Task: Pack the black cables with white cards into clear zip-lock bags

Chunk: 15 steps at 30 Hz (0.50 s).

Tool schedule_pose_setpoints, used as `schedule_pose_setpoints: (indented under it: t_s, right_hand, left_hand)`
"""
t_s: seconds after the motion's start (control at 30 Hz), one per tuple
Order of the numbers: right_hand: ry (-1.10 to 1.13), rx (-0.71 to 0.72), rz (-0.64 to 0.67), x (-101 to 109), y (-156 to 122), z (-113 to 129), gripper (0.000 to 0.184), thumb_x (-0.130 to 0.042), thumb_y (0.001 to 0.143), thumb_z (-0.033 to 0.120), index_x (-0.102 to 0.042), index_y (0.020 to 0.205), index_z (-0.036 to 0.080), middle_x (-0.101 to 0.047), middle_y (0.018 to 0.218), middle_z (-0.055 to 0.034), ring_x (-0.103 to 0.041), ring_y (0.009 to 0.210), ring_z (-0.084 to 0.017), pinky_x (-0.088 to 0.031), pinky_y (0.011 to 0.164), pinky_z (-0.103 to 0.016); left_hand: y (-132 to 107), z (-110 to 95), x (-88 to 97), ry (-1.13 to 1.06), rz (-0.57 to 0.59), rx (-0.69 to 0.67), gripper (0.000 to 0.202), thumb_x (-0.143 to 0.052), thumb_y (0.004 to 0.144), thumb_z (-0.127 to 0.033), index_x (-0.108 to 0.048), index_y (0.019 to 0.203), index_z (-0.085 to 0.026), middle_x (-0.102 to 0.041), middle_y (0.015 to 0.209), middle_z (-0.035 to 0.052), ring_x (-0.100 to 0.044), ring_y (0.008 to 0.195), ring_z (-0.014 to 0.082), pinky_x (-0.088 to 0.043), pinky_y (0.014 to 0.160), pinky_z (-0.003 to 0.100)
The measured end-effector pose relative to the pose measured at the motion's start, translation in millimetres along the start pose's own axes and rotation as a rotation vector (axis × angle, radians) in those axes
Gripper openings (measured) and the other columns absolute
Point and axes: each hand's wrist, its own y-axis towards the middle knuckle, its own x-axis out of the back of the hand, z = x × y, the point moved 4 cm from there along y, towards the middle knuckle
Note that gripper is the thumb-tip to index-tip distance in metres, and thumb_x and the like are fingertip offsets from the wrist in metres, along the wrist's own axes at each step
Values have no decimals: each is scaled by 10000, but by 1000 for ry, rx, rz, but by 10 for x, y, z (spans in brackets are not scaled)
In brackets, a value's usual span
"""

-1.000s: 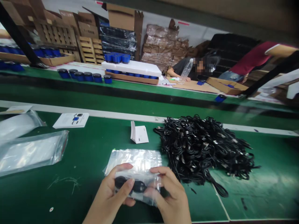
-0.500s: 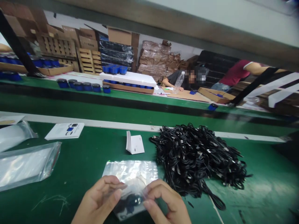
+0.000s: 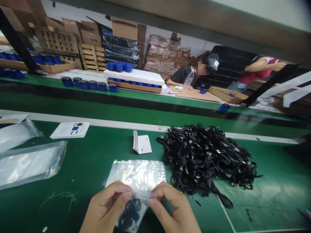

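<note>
Low in the head view, my left hand (image 3: pixel 107 208) and my right hand (image 3: pixel 173 210) both pinch the top edge of a small clear zip bag (image 3: pixel 130 216) with a coiled black cable inside. The bag hangs tilted between my hands, just above the green table (image 3: pixel 92 161). Right behind my fingers lies a stack of empty clear zip bags (image 3: pixel 137 173). A big heap of coiled black cables (image 3: pixel 206 157) sits to the right of my right hand.
A small folded white card (image 3: pixel 141 144) stands behind the bag stack. A white leaflet (image 3: pixel 70 130) and larger clear plastic bags (image 3: pixel 29 163) lie at left. Beyond the conveyor are blue round items (image 3: pixel 88 84), a white foam tray (image 3: pixel 134 77), cardboard boxes and two other people.
The bagged cable has turned from lying across my hands to hanging down between them. My fingers have moved up to pinch its top edge.
</note>
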Motion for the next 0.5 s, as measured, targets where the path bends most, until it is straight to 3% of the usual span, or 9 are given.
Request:
schedule_pose_setpoints:
  t_s: [0.13,0.23,0.37,0.5]
  right_hand:
    - [-14,106,-62,-31,-13,53,160,-533,857,160,-599,713,181,-593,687,-8,-579,636,-127,-440,597,-203]
    - [10,193,-68,-41,-25,95,138,-531,863,146,-616,761,183,-612,720,-19,-592,654,-135,-443,605,-217]
    - [24,192,-58,-52,-29,77,117,-541,876,130,-638,898,192,-667,824,-35,-630,753,-151,-475,683,-231]
    - [16,180,-100,-72,-39,42,127,-542,886,153,-633,808,196,-653,746,-19,-620,695,-147,-464,640,-239]
  left_hand:
    - [8,-52,68,102,-58,-92,239,-659,744,-457,-723,675,-237,-689,678,-1,-610,628,164,-472,584,195]
    - [18,-92,110,178,-59,-156,183,-648,761,-397,-701,678,-243,-671,643,-15,-597,574,146,-440,537,190]
    - [12,-85,124,207,-42,-216,145,-631,781,-326,-667,667,-246,-630,611,-42,-546,503,104,-401,505,177]
    - [-9,-44,106,224,-24,-270,141,-610,807,-295,-656,686,-241,-636,633,-38,-571,548,109,-411,542,176]
